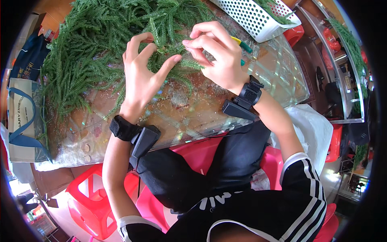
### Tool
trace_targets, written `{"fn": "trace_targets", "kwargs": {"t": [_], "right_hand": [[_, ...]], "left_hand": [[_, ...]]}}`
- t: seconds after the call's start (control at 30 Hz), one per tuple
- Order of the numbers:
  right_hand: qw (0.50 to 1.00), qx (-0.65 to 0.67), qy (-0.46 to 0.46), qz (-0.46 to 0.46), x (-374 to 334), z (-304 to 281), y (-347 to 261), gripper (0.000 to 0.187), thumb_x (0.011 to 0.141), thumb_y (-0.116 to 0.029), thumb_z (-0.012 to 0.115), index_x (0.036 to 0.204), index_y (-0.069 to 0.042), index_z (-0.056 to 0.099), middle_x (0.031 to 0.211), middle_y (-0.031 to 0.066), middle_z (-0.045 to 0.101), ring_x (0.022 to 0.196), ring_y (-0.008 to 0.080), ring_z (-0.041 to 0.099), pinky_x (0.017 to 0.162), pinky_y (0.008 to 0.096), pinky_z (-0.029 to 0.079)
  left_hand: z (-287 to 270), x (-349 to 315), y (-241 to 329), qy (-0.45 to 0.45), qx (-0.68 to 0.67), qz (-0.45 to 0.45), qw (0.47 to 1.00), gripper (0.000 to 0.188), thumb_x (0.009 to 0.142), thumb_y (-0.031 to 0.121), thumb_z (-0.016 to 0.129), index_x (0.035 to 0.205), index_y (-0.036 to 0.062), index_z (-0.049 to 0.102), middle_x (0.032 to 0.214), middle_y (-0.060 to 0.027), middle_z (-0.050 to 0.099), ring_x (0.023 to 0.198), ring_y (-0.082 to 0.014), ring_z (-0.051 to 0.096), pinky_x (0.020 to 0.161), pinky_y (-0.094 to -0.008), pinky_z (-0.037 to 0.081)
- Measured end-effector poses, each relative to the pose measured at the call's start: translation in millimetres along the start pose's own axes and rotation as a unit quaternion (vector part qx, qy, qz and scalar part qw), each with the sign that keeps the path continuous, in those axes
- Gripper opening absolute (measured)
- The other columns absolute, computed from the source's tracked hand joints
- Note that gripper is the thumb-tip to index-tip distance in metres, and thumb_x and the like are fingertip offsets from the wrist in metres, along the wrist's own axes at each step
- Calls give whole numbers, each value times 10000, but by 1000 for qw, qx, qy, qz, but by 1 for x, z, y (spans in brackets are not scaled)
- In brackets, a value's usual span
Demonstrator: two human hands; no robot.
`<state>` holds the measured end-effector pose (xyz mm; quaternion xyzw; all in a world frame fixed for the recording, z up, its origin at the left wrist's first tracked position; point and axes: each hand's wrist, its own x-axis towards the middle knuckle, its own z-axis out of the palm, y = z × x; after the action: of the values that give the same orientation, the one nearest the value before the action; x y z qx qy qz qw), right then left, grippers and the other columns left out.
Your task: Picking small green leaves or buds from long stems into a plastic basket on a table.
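Observation:
A green artificial pine sprig (174, 50) with several needled branches lies between my two hands above the table. My left hand (141, 68) is on its left side, open, with the fingers curved and the thumb held well apart from them. My right hand (219, 52) is on the other side, its fingers bent in and the fingertips closed in a pinch at the edge of the sprig. What sits in that pinch is too small to make out. Behind both hands spreads a large heap of similar green sprigs (92, 44).
A patterned table cover (177, 121) with green bits lies under my hands. A white perforated basket (258, 24) stands at the far right, near a yellow-and-teal tool handle (244, 45). A tote bag (24, 121) is at the left edge; a red stool (90, 201) stands below it.

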<state>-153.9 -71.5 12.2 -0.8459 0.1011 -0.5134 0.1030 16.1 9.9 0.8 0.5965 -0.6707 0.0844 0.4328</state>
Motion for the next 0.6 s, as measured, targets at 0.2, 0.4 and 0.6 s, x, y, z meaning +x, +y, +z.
{"fn": "trace_targets", "kwargs": {"t": [0.2,0.4,0.6], "right_hand": [[993,-66,42,-85,1,-7,-7,213,670,77,696,834,-50,646,890,66,581,656,140,589,540,244,490],[989,-89,53,-109,1,-10,-11,243,662,79,700,858,-61,664,889,66,585,672,149,596,555,246,503],[989,-78,52,-112,0,-10,-11,296,645,100,695,892,-62,668,896,64,586,696,149,593,568,247,506]], "left_hand": [[-1,0,1,57,-23,33,998,280,720,200,716,812,-33,590,1096,-139,525,981,-258,523,851,-374,396],[-3,0,6,92,-46,56,993,211,689,153,706,769,3,581,1062,-132,531,958,-256,524,861,-382,355],[-4,-2,6,124,-40,76,989,191,663,91,710,782,8,586,1037,-117,550,926,-246,529,846,-365,357]]}}
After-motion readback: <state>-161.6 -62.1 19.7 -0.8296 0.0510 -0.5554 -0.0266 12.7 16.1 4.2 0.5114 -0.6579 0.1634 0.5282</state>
